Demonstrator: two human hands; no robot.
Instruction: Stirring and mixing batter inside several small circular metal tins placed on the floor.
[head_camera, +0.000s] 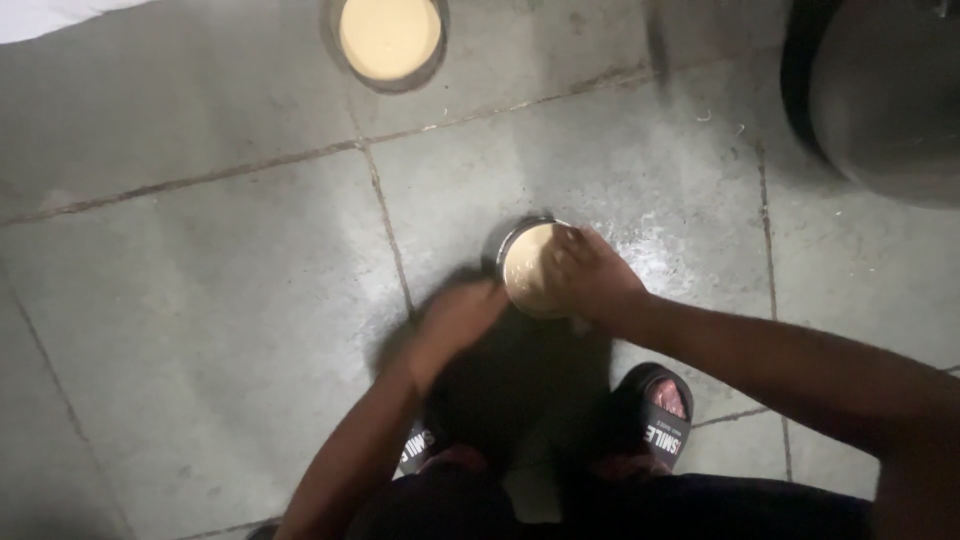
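While the person bends over a grey tiled floor (230, 300), a small round metal bowl of pale batter (527, 268) sits just ahead of black slide sandals (655, 415). Right hand (590, 278) cups its rim, fingers curled on it; left hand (455, 322) is blurred beside it w/ grip unclear. Best kept level, both sides supported. A 2nd round bowl of pale batter (390, 38) sits well apart.

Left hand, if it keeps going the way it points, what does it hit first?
The left hand points up-right at the small metal container of tan mixture; it looks about touching already, though motion blur hides contact.
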